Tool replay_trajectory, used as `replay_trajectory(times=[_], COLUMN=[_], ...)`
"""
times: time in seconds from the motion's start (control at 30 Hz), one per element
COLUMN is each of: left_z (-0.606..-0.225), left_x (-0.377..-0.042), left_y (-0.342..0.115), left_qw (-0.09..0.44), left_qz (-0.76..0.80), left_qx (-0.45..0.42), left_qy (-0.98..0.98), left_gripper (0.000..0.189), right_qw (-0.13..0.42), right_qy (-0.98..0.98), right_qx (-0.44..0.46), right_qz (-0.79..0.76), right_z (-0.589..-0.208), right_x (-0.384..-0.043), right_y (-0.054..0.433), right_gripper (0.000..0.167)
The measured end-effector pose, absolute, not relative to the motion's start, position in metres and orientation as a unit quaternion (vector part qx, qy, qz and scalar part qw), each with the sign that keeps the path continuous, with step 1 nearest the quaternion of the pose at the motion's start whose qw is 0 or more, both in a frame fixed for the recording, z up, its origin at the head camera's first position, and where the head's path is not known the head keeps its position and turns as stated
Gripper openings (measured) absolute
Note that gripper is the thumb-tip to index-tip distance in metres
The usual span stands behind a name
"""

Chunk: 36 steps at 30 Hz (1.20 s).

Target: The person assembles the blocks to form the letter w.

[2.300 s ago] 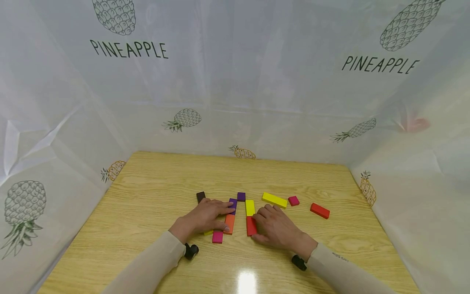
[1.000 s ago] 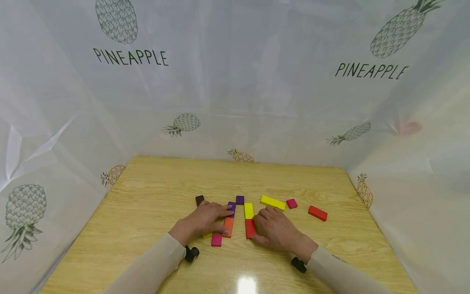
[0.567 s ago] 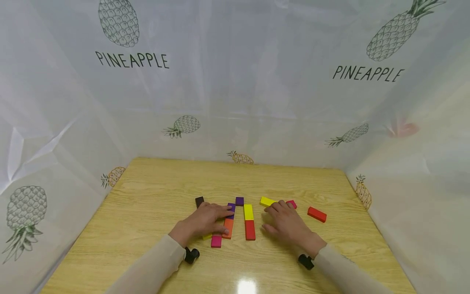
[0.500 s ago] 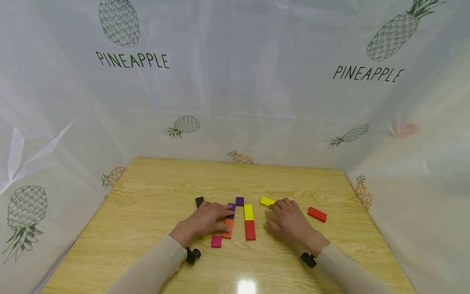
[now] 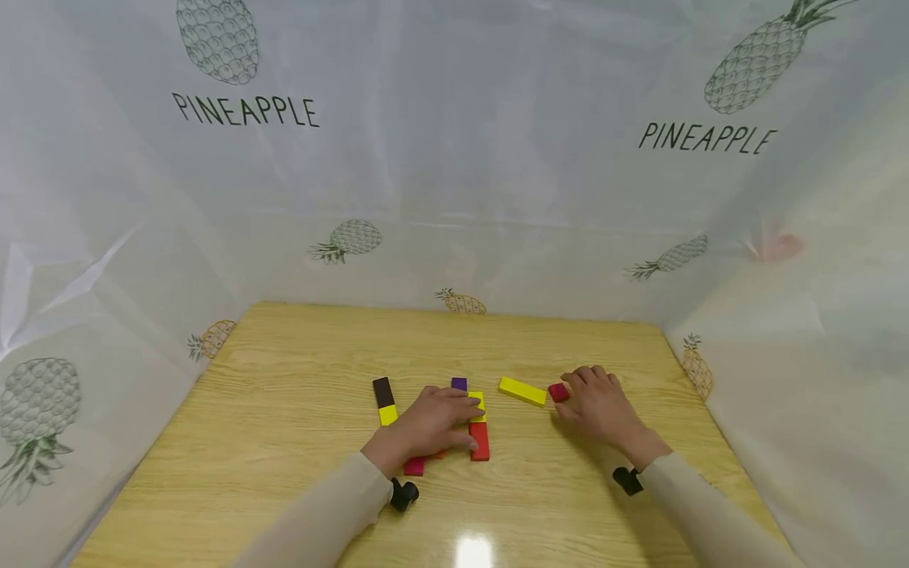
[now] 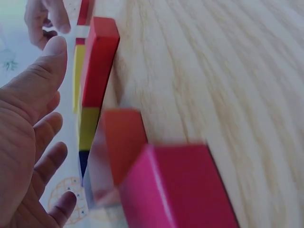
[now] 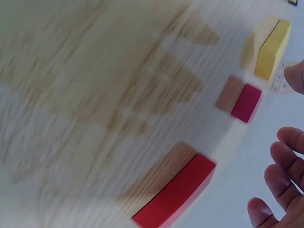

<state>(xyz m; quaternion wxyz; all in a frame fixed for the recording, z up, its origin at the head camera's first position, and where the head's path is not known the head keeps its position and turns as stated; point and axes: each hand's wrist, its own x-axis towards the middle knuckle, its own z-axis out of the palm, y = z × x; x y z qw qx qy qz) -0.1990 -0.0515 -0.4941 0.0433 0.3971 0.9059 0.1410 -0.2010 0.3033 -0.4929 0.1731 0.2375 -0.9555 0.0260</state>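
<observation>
Grip in the left hand [image 5: 428,426] is being held slack, nothing grasped, over the yellow block [image 5: 477,396] and red block [image 5: 481,440] at its two and three o'clock, while the right hand [image 5: 602,406] is being held spread and empty, the magenta block [image 5: 558,392] at its ten o'clock. That row is possibly being exposed to skewing by a sideways drag, and the magenta block to being bumped by the right hand into the yellow bar [image 5: 521,391] just beside it at nine o'clock.
</observation>
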Motion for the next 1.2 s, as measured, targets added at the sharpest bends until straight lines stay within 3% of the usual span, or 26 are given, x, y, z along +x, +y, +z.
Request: replay_trajectory(times=[0.47,0.7,1.2], left_z=[-0.506,-0.507,-0.508], left_x=[-0.202,-0.203,-0.204], left_y=[-0.041,-0.041,-0.043], left_qw=[0.051,0.051,0.046], left_qz=[0.137,0.124,0.129], left_qx=[0.389,0.391,0.399], left_qy=[0.91,0.911,0.907], left_gripper=[0.058,0.058,0.057], right_qw=[0.147,0.104,0.124], right_qy=[-0.962,-0.968,-0.96], right_qx=[0.231,0.228,0.25], right_qz=[0.014,0.03,0.021], right_z=[-0.495,-0.496,-0.502], right_x=[-0.207,-0.212,-0.214], right_y=[0.31,0.31,0.316], right_gripper=[0.05,0.051,0.026])
